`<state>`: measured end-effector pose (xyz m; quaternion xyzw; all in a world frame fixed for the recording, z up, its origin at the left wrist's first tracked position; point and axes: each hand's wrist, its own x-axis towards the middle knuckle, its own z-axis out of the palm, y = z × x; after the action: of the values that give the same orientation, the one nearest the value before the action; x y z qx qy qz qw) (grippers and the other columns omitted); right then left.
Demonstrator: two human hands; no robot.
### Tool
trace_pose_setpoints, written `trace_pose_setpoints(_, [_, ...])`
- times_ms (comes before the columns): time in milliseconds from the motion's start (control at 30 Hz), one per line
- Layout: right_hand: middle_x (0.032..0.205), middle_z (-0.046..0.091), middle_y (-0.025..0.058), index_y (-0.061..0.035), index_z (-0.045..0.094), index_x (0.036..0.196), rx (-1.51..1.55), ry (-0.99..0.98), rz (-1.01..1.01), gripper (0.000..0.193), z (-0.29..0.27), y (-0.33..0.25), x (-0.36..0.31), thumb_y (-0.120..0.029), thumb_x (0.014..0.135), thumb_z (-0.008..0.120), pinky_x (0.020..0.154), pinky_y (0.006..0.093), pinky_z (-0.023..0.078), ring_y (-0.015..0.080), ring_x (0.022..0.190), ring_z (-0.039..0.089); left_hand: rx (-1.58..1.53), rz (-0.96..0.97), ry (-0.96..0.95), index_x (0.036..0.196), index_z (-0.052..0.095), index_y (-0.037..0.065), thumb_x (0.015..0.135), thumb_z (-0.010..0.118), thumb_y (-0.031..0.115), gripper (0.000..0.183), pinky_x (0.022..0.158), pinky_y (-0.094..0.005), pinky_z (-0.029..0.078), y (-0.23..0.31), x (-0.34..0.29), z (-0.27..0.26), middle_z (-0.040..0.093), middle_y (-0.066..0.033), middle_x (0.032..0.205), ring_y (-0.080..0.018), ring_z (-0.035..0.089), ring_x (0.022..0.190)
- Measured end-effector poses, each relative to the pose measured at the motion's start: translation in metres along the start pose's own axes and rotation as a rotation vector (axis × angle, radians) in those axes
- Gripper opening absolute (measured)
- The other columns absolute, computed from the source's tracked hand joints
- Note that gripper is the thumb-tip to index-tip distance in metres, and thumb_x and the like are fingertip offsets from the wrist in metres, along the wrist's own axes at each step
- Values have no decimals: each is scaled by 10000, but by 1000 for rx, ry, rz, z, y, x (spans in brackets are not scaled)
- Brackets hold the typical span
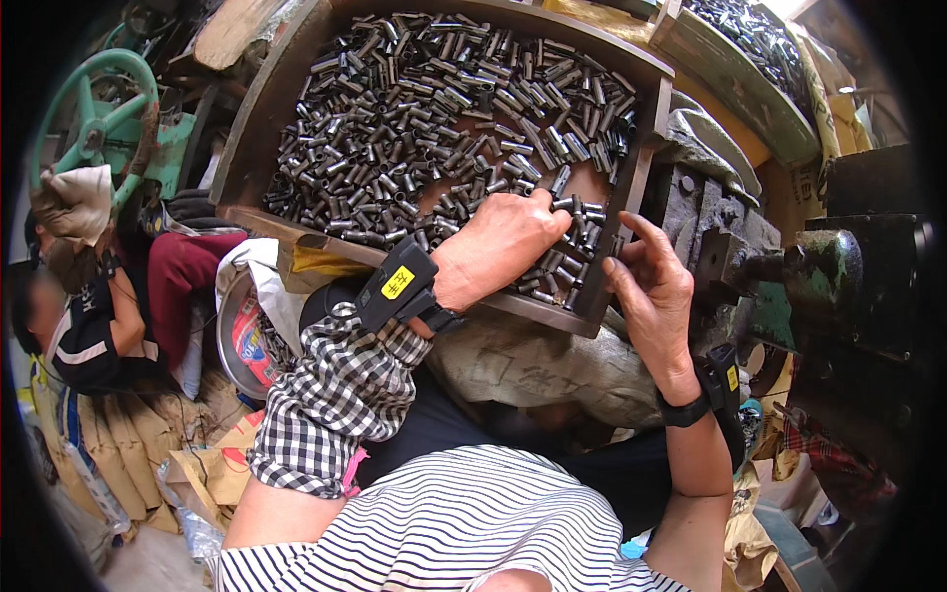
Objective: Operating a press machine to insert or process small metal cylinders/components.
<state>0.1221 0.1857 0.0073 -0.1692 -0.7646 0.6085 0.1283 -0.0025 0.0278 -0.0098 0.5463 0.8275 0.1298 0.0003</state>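
cluttered workshop floor and stacked brown sacks (109, 444) surround a seated person, whose striped shirt (464, 523) is nearest. a black-and-white checked sleeve (340, 395) covers the left forearm, and each wrist wears a dark strapped device with a yellow label.

beyond the lap, the left hand (508, 237) reaches palm-down into a shallow tray (449, 281), fingers bent among short dark metal tubes (370, 178); whether they grip one cannot be told. the right hand (651, 286) is just beside the tray's right wall, thumb and forefinger curled toward its edge; whether a piece sits between them is unclear. the two hands are apart. the tubes lie loose and crowded across the tray, with bare patches of its reddish bottom showing.

to the left of the tray stands a round basin (237, 335) with a pale cloth over its rim; to the right, a dark machine (838, 266). farther off are another person (94, 306), a green handwheel (94, 128) and a second box (735, 74) heaped with metal pieces.
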Motion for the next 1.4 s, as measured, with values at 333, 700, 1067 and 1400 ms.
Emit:
trace_pose_setpoints(333, [780,580,16,11,560,1056,306,-131,185,218,-3,-6,2,11,842,607,561,191,514,41,675,564,-73,-115,42,882,507,7,773,573,-6,128,533,-345,523,4,-1,1,550,-140,804,-272,635,649])
trace_pose_setpoints(700, [760,628,53,-7,523,963,458,-108,275,117,-9,2,5,-83,896,582,420,139,386,89,588,632,-1450,-575,-187,1051,577,24,877,623,149,219,444,-157,412,19,1,-28,592,20,683,-20,537,524])
trace_pose_setpoints(1067, [786,665,120,-8,520,944,537,-51,317,122,-10,3,4,-115,909,564,417,152,406,89,554,623,-1879,-651,-98,1006,584,27,880,591,123,158,444,-161,454,17,-1,-18,588,-19,710,-61,560,522])
trace_pose_setpoints(1400, [778,663,115,-12,515,944,629,-55,361,132,-7,5,1,-123,904,574,408,158,415,88,547,619,-1945,-717,-139,977,569,31,902,574,148,138,431,-155,456,20,1,-12,593,-24,706,-59,561,513])
